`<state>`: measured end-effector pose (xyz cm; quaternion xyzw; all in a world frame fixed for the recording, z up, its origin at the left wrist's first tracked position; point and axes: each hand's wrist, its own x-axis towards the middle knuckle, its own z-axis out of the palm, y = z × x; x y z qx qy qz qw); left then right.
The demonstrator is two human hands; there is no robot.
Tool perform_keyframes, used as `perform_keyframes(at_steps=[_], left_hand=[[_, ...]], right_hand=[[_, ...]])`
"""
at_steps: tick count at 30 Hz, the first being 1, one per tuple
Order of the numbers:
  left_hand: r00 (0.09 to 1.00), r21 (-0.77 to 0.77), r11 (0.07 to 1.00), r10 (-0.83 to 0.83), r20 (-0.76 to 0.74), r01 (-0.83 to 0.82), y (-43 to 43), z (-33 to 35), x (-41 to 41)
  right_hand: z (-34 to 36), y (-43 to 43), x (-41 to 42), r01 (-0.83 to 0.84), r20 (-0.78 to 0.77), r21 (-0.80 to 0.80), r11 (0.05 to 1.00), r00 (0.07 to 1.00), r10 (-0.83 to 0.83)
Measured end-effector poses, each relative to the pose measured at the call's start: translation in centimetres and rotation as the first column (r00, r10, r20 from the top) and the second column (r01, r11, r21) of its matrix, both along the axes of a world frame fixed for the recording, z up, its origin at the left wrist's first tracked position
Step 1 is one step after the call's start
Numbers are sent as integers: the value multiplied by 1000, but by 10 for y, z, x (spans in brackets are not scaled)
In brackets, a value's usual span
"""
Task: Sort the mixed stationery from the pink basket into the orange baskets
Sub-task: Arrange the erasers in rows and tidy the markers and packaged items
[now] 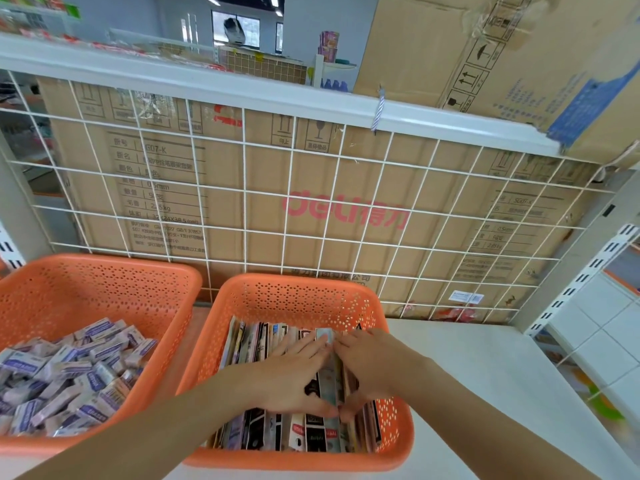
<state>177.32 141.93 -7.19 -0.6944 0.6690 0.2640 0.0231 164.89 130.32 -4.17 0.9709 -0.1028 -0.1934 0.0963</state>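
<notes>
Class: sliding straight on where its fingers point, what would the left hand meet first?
Probably the right orange basket's far wall, just beyond the packets the left hand rests on; depth unclear.

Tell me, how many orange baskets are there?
2. The left orange basket holds small purple boxes. The middle orange basket holds upright flat packs, with the left hand and right hand among them. More could be out of view.
</notes>
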Motion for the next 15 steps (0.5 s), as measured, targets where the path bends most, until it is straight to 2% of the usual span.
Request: perform_keyframes(at_steps=[2, 7, 12, 15], left_hand=[[1000, -1, 1000, -12, 4, 12, -3, 1, -6], [998, -2, 998, -62, 2, 62, -16, -1, -17], [973, 28, 991, -136, 187, 133, -19, -7, -18], [955, 18, 994, -105, 277, 104, -14, -10, -16]], right_hand=[[6, -3, -3, 14, 64, 51, 999, 998, -17], [11, -12, -17, 24, 124, 13, 1000, 992, -25], [10, -11, -22, 76, 173, -20, 997, 982, -71], [7, -10, -23, 82, 183, -9, 997, 980, -79]])
